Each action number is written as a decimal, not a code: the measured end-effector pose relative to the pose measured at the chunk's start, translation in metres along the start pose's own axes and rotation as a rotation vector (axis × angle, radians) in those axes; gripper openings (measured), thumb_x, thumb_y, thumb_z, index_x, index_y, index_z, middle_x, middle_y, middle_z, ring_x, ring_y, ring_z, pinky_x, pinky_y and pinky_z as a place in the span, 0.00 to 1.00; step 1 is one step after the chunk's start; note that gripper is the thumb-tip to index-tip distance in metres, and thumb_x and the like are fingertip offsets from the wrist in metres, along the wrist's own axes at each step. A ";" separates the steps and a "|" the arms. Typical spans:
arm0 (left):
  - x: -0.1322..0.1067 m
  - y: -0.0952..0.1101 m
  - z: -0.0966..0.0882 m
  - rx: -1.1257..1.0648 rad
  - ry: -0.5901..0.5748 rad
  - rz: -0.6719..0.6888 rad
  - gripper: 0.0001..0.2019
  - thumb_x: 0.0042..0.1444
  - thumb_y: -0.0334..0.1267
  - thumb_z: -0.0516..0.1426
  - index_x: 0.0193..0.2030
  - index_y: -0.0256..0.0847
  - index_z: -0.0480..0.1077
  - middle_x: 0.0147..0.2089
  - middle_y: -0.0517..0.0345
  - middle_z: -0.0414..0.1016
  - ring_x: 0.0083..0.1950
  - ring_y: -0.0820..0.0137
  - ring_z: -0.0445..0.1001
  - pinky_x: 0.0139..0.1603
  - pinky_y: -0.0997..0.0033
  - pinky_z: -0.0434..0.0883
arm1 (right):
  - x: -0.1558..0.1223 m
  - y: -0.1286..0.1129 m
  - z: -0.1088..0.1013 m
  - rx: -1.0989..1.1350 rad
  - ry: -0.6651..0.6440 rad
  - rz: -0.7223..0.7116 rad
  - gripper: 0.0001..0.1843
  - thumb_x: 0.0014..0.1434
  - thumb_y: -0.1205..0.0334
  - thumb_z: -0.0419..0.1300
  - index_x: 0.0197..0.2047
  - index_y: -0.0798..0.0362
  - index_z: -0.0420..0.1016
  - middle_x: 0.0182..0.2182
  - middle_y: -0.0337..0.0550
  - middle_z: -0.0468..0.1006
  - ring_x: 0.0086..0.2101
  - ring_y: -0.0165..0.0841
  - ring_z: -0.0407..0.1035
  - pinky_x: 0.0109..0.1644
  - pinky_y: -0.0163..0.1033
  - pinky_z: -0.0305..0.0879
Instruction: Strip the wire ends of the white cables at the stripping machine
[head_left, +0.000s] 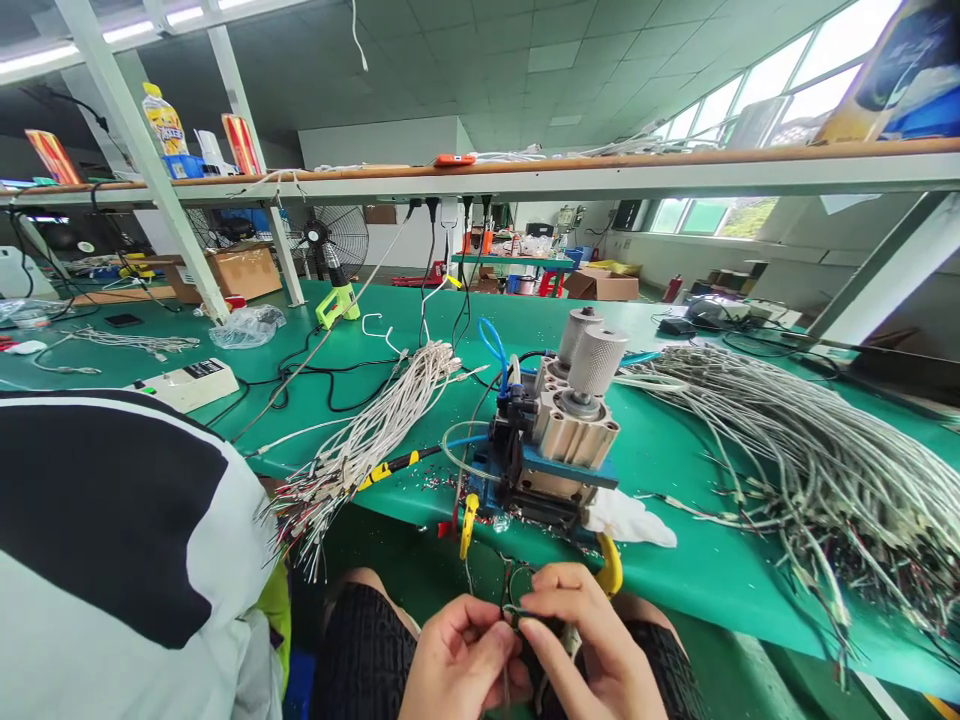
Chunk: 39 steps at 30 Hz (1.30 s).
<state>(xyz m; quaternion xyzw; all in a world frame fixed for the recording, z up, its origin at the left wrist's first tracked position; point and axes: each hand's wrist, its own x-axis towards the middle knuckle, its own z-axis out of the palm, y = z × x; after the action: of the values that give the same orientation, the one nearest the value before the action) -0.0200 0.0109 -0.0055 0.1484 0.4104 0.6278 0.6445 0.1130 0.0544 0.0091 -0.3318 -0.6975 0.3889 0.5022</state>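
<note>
Both hands are held low at the bottom centre of the frame, with the left hand (pixel 457 665) and the right hand (pixel 596 650) drawn in close together, nearly meeting. The left hand is closed in a pinch. The fingers (pixel 551 610) of the right hand are curled over toward it, and the wrists are cut off by the lower edge — only the hands are shown.

**Head camera, facing forward and down**

Worn on the person's head, it looks across a green workbench (pixel 675 570). The left hand (pixel 457 665) and right hand (pixel 592 640) sit close by at the bottom edge, while a long shelf (pixel 480 178) crosses farther off.
</note>
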 end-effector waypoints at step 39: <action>0.005 -0.016 -0.011 0.068 -0.177 -0.035 0.29 0.36 0.57 0.71 0.28 0.33 0.67 0.26 0.56 0.75 0.20 0.74 0.74 0.21 0.79 0.67 | 0.012 0.002 0.009 0.575 -0.065 0.558 0.16 0.51 0.52 0.71 0.27 0.56 0.75 0.27 0.36 0.69 0.22 0.23 0.64 0.26 0.30 0.61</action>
<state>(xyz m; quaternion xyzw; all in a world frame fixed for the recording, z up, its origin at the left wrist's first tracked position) -0.0172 0.0095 -0.0252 0.2180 0.3756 0.5866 0.6836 0.1009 0.0641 0.0106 -0.3421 -0.4587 0.6999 0.4274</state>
